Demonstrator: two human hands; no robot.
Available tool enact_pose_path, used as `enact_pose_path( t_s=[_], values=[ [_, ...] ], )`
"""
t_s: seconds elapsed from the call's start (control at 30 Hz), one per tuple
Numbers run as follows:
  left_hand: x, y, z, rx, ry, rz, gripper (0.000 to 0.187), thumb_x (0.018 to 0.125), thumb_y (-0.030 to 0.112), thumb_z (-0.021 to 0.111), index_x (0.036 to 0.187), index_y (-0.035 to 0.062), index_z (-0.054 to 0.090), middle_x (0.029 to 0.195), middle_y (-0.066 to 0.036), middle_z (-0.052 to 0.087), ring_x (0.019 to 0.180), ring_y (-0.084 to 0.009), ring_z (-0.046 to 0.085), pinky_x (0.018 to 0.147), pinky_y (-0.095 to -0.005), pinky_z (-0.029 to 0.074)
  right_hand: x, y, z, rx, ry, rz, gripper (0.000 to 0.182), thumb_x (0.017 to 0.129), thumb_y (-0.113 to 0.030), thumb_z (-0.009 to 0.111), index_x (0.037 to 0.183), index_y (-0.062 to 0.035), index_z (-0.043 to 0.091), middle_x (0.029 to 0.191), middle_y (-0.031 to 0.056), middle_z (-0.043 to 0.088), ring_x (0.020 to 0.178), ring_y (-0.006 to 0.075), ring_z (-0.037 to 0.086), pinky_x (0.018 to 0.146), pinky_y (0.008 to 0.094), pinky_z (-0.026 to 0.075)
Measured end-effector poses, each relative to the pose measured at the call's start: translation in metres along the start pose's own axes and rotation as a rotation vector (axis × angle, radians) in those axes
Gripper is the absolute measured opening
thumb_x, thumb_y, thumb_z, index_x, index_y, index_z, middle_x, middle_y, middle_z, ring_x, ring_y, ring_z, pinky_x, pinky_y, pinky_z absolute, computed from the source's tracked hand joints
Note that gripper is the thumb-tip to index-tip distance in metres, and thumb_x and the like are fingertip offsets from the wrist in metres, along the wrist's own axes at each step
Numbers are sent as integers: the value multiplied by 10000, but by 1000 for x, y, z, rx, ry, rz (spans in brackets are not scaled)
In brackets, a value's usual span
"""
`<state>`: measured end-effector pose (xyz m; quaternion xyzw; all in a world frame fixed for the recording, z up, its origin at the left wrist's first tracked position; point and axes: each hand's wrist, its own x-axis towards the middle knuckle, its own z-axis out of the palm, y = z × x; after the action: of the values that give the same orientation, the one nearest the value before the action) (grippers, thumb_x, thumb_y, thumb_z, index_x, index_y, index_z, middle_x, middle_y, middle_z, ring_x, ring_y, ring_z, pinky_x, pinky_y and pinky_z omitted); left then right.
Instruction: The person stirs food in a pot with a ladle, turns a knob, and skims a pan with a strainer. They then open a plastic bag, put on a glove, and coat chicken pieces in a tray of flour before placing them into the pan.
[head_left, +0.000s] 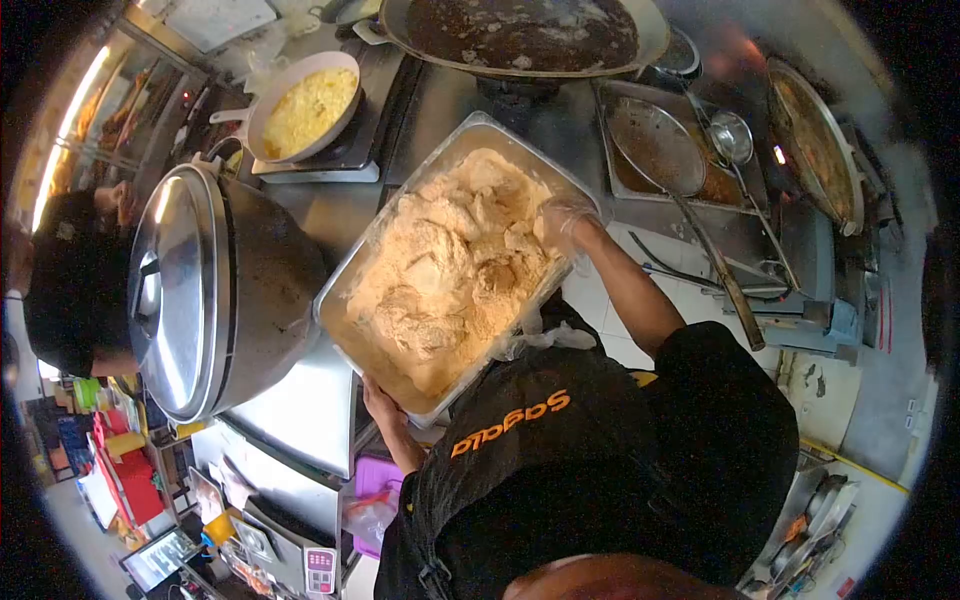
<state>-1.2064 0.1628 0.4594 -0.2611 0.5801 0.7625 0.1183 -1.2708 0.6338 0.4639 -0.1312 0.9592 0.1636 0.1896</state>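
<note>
A deep rectangular metal tray (331,316) sits at a slant in front of my chest. Inside lie several lumpy pieces (435,260) thickly coated in pale orange flour; what is under the coating is hidden. My left hand (383,402) grips the tray's near left side, its fingers partly hidden under the wall. At the right corner, my right hand (565,226), in a clear plastic glove dusted with flour, is closed over the rim, with its fingers against the inside wall.
A big lidded pot (270,290) stands left of the tray, with a person (75,280) beyond it. A pan of yellow food (312,105) is on a burner. A large wok of dark oil (520,35) sits ahead. At right are a strainer (655,145) and a ladle (731,137).
</note>
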Motion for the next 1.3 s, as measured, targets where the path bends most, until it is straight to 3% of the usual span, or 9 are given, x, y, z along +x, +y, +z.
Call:
enact_pose_path(
  t_s=[0.2, 0.4, 0.43, 0.5, 0.57, 0.8, 1.03, 1.13, 1.3],
  values=[
    [-5, -4, -7, -10, 63, -67, 461, 915, 324, 383, 1202, -36, 402, 1109, -141, 527, 959, -242, 551, 786, -319, 469, 2, 22, 30, 715, 127, 107, 82, 706, -161, 560, 710, -80, 563, 616, 54, 542, 557, 173, 534, 495, 313, 434],
    [-3, 1, 3, -36, 14, -45, 460, 911, 333, 389, 1193, -29, 405, 1077, -135, 543, 927, -236, 568, 744, -327, 491, 26, 31, 65, 2525, 20, 32, 99, 750, -170, 559, 804, -92, 532, 625, 25, 510, 540, 129, 500, 475, 287, 407],
    [-3, 2, 3, -33, 42, -64, 461, 911, 334, 388, 1194, -30, 402, 1077, -137, 542, 927, -238, 568, 743, -331, 491, 26, 29, 61, 2556, 12, 22, 105, 757, -172, 559, 820, -94, 527, 627, 20, 504, 537, 122, 494, 471, 283, 402],
    [-4, 0, 1, -26, 56, -60, 462, 912, 334, 385, 1196, -31, 398, 1083, -140, 539, 929, -244, 567, 745, -338, 491, 22, 15, 49, 1409, 488, 111, 201, 753, -170, 566, 936, -92, 541, 789, 44, 529, 705, 163, 519, 610, 304, 420],
    [-3, -3, -2, -12, 25, -11, 464, 913, 334, 381, 1198, -32, 392, 1094, -143, 532, 931, -251, 566, 752, -343, 489, 4, -15, 26, 891, 695, 26, 322, 763, -175, 561, 1077, -101, 549, 1050, 64, 566, 966, 202, 526, 819, 325, 422],
    [-18, 14, 16, 61, 33, 43, 463, 919, 321, 368, 1215, -35, 380, 1127, -150, 516, 960, -265, 553, 778, -348, 475, -55, -55, -116, 755, 83, 242, 574, 746, -194, 558, 1280, -123, 362, 1227, 234, 397, 1025, 375, 481, 862, 417, 404],
    [-9, 7, 7, 111, 43, -6, 451, 922, 311, 362, 1210, -34, 402, 1120, -148, 525, 961, -254, 553, 774, -333, 472, 3, -70, 10, 563, 299, 267, 478, 787, -115, 442, 1261, -164, 401, 1191, 236, 415, 972, 385, 501, 829, 411, 423],
    [-13, 7, 6, 52, -12, -9, 448, 923, 307, 363, 1215, -32, 397, 1124, -144, 524, 964, -252, 553, 780, -332, 471, 4, -59, 3, 262, 556, 191, 306, 777, -212, 489, 1066, -117, 526, 871, 109, 508, 726, 247, 504, 629, 344, 425],
    [-4, -3, 2, -102, -50, 2, 448, 926, 308, 352, 1221, -27, 390, 1134, -137, 519, 980, -258, 544, 798, -349, 467, 11, -20, 8, 1472, 367, 446, 301, 819, -258, 505, 1059, -85, 556, 910, 51, 588, 823, 194, 539, 757, 325, 440]
  ],
)
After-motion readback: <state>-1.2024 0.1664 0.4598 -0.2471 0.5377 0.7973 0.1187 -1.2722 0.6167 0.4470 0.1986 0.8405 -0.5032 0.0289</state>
